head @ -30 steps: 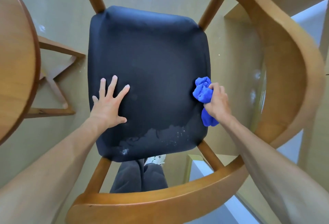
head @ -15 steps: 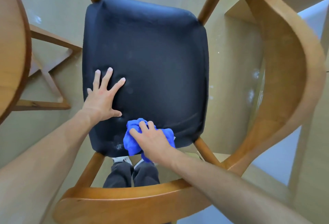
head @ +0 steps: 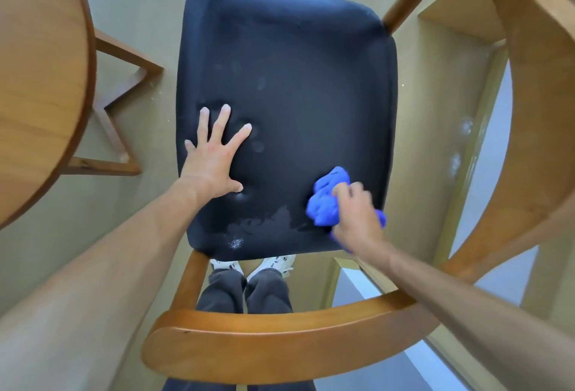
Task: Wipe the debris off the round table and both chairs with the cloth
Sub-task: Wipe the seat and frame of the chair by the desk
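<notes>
I look straight down on a wooden chair with a dark seat cushion. My left hand lies flat on the seat's left side, fingers spread. My right hand grips a bunched blue cloth and presses it on the seat near the front right corner. Pale dusty smears and a small patch of white crumbs lie along the front edge of the seat, left of the cloth. The round wooden table fills the left edge of the view.
The chair's curved wooden backrest wraps around the right and its lower rail runs below my arms. My legs and white shoes stand under the seat's front edge. The table's wooden base struts sit on the beige floor at left.
My right hand slid the cloth from the seat's right edge to the front middle, then back right to the front right corner. My left hand stayed pressed flat on the seat.
</notes>
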`<action>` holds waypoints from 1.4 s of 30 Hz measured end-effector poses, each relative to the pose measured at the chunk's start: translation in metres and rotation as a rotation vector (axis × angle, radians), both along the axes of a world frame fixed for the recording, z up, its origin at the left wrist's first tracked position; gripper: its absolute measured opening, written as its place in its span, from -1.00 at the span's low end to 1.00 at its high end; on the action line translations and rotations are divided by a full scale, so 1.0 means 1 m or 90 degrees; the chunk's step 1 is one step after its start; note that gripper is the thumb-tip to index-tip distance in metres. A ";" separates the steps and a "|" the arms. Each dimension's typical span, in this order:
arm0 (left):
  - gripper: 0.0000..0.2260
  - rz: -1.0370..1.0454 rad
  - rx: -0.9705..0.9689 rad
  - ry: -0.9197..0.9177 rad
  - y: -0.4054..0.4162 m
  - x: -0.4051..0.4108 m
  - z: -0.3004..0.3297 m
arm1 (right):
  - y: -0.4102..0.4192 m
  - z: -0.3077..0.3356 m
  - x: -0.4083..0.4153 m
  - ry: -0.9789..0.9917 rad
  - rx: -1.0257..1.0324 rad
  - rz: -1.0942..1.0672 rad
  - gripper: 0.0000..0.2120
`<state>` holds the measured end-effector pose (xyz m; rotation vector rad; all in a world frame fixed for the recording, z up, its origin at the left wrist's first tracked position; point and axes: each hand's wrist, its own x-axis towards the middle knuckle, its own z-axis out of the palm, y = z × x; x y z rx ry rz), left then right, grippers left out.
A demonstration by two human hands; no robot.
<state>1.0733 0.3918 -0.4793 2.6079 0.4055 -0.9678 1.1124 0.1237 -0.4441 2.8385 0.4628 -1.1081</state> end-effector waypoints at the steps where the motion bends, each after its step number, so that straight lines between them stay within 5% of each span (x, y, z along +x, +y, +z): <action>1: 0.06 -0.002 0.000 0.001 0.001 0.001 0.000 | 0.023 0.003 -0.025 0.054 0.023 0.050 -0.52; 6: 0.06 -0.006 -0.001 -0.017 0.003 -0.004 -0.006 | 0.133 -0.003 -0.122 0.268 0.237 0.236 -0.36; 13: 0.06 -0.012 -0.001 -0.027 0.003 -0.003 -0.004 | 0.077 -0.016 -0.069 0.128 0.235 0.490 -0.28; 18: 0.05 -0.008 -0.010 -0.025 0.003 -0.003 -0.004 | 0.014 -0.014 0.022 -0.034 0.147 0.319 -0.33; 22: 0.05 -0.009 -0.012 -0.028 0.003 -0.003 -0.004 | 0.020 -0.010 0.017 -0.062 0.073 0.100 -0.49; 29: 0.02 -0.009 -0.031 -0.044 0.005 -0.003 -0.001 | 0.086 -0.005 -0.058 0.047 0.184 0.225 -0.40; 34: -0.30 0.088 -0.149 -0.085 0.013 -0.008 0.013 | 0.054 0.023 -0.029 0.257 0.353 -0.064 -0.40; 36: -0.42 0.086 -0.187 -0.146 0.005 -0.014 0.025 | 0.038 0.027 -0.001 0.237 0.417 -0.188 -0.53; 39: -0.44 -0.125 -0.283 -0.168 -0.034 -0.025 0.044 | 0.007 0.003 0.050 -0.022 0.325 -0.165 -0.67; 42: -0.32 -0.525 -0.155 -0.059 -0.074 -0.035 0.034 | -0.004 -0.029 0.078 -0.145 0.235 -0.005 -0.59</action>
